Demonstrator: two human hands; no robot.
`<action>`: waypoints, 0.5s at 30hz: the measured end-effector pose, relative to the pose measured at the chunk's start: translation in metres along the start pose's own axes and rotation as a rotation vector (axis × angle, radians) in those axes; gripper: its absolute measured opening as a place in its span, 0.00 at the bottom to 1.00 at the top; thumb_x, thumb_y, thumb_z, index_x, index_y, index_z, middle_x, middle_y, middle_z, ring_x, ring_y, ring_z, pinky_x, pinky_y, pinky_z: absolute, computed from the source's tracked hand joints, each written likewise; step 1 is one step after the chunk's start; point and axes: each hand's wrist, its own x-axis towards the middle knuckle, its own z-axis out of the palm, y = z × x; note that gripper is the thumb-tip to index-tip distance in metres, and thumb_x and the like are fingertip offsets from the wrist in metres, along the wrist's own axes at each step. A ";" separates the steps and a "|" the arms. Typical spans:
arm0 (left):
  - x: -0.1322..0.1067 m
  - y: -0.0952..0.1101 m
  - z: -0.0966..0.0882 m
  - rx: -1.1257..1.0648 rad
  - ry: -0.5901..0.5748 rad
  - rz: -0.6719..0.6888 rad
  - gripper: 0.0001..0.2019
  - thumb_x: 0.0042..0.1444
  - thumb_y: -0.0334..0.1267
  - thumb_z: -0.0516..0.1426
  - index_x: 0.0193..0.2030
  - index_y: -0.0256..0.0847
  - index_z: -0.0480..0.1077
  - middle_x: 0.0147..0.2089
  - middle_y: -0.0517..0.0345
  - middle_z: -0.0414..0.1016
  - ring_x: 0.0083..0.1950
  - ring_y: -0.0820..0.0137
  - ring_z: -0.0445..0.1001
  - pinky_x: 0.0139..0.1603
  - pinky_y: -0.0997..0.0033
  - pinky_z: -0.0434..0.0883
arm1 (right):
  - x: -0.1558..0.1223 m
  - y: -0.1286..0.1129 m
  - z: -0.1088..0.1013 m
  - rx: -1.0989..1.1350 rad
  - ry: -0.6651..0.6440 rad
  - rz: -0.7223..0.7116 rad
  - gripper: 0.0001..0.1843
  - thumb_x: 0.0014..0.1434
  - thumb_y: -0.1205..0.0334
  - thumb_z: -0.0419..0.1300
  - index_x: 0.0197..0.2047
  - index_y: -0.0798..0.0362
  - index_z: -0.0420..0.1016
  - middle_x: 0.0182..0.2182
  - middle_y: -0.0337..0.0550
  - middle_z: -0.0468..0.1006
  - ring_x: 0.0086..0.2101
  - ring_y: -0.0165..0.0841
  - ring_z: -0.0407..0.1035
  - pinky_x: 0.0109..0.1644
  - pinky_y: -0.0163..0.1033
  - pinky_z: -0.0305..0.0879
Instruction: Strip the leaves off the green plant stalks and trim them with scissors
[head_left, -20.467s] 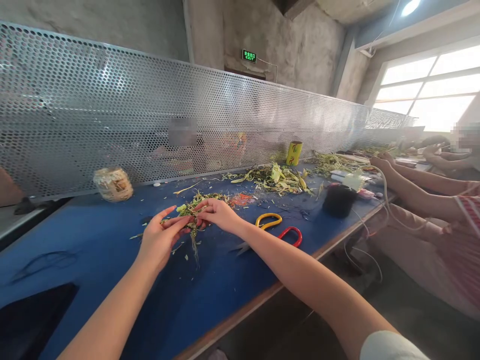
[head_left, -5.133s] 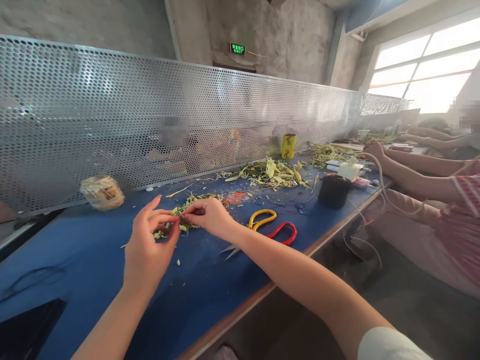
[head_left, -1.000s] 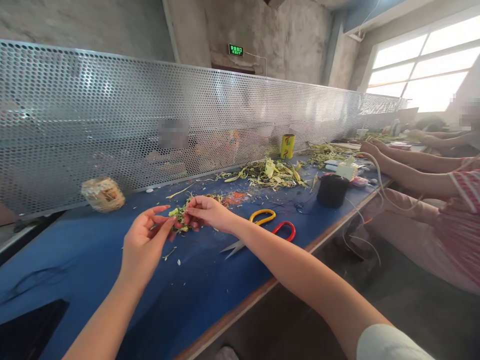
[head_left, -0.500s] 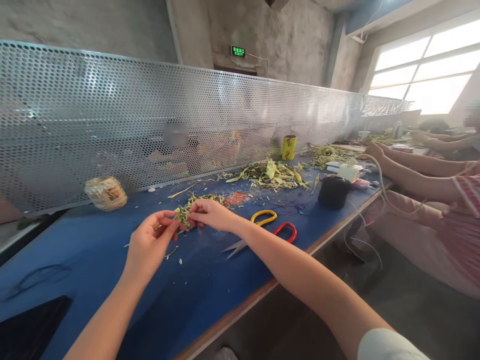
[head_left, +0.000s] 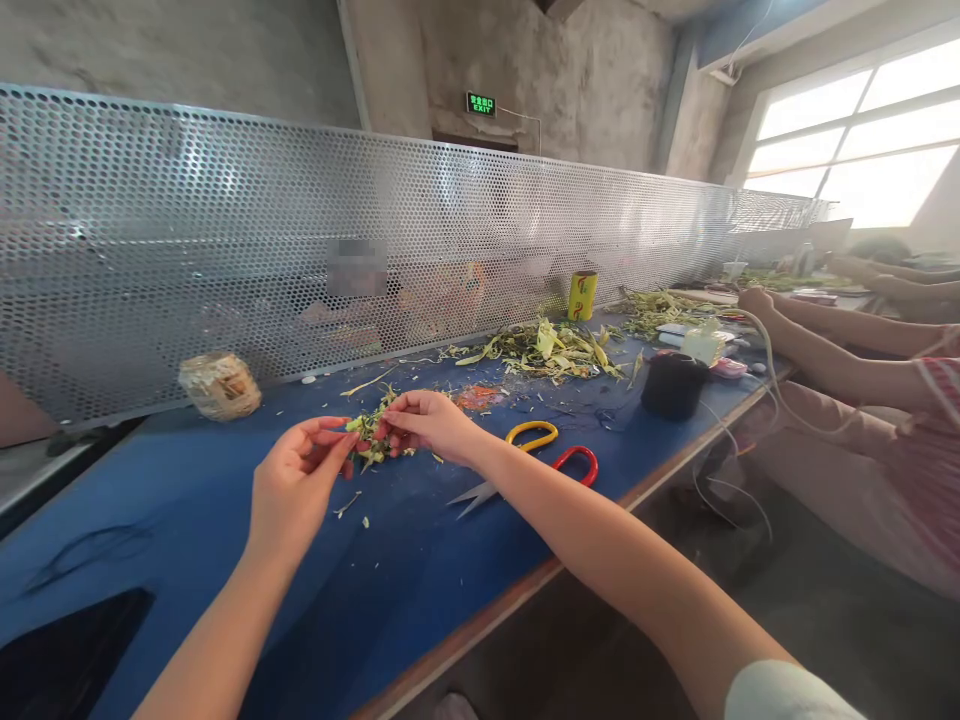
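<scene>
Between the thumb and fingers of my left hand (head_left: 294, 485) is a small pale-green plant piece (head_left: 354, 426). My right hand (head_left: 435, 425) is pinched close beside it, fingertips together; whatever lies in that pinch is too small to make out. Behind and under both hands, a loose heap of green plant scraps (head_left: 379, 452) rests on the blue tabletop (head_left: 420, 560). Scissors (head_left: 576, 466) with one yellow and one red handle lie partly beneath my right forearm, blades pointing left.
Dry leaves (head_left: 555, 350) are heaped near the perforated metal divider (head_left: 262, 220). A yellow can (head_left: 582, 296), a black round container (head_left: 671, 385) and a wrapped straw-coloured bundle (head_left: 220, 386) stand on the table. At right, another person's arms (head_left: 832, 345) reach over it.
My right hand's fingertips have drawn slightly away from my left hand's, leaving a small gap. My left hand keeps its pinch. The view has shifted a little.
</scene>
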 end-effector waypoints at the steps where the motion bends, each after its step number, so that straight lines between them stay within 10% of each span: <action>1: 0.000 0.000 0.000 -0.005 0.002 0.002 0.15 0.41 0.44 0.60 0.36 0.42 0.66 0.26 0.62 0.70 0.22 0.73 0.67 0.27 0.72 0.64 | 0.000 -0.001 0.000 0.005 0.002 -0.012 0.09 0.49 0.64 0.60 0.27 0.56 0.62 0.21 0.35 0.72 0.20 0.22 0.65 0.27 0.31 0.65; 15: -0.001 -0.002 0.002 -0.185 -0.165 -0.081 0.20 0.38 0.43 0.62 0.39 0.39 0.65 0.26 0.61 0.71 0.20 0.76 0.65 0.19 0.77 0.62 | 0.002 0.001 -0.003 -0.535 0.124 -0.296 0.07 0.48 0.61 0.59 0.27 0.56 0.71 0.26 0.37 0.71 0.28 0.24 0.63 0.35 0.31 0.60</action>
